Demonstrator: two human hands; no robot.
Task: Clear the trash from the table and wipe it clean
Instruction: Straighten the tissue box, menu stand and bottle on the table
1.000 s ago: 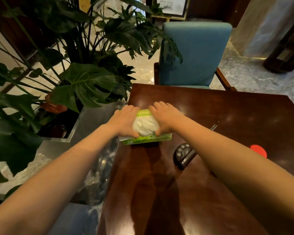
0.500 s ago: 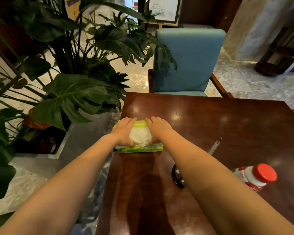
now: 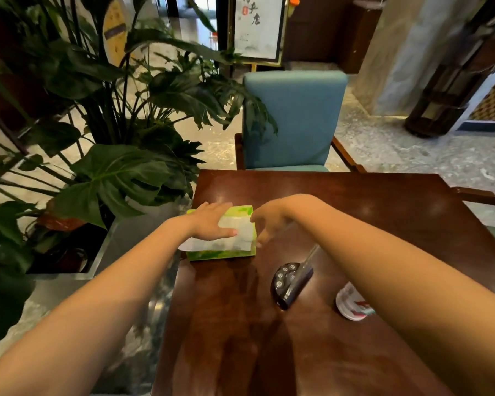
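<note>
A green tissue pack (image 3: pixel 220 254) lies near the left edge of the dark wooden table (image 3: pixel 355 212). A white tissue (image 3: pixel 237 237) is spread across its top and hangs over the front. My left hand (image 3: pixel 212 222) lies flat on the pack and presses it down, thumb on the tissue. At the pack's right end my right hand (image 3: pixel 269 221) has its fingers curled at the tissue's edge; blur hides the exact pinch. A small white bottle with red print (image 3: pixel 350 305) lies on the table, half hidden under my right forearm.
A black device with round buttons and a thin rod (image 3: pixel 290 282) lies between the pack and the bottle. A blue chair (image 3: pixel 295 121) stands at the table's far side. A big leafy plant (image 3: pixel 120 178) in a metal planter (image 3: pixel 97 267) crowds the table's left edge.
The bunched tissue that both hands cupped is now drawn out flat over the pack. My right hand has shifted to the pack's right end. The view has tilted up.
</note>
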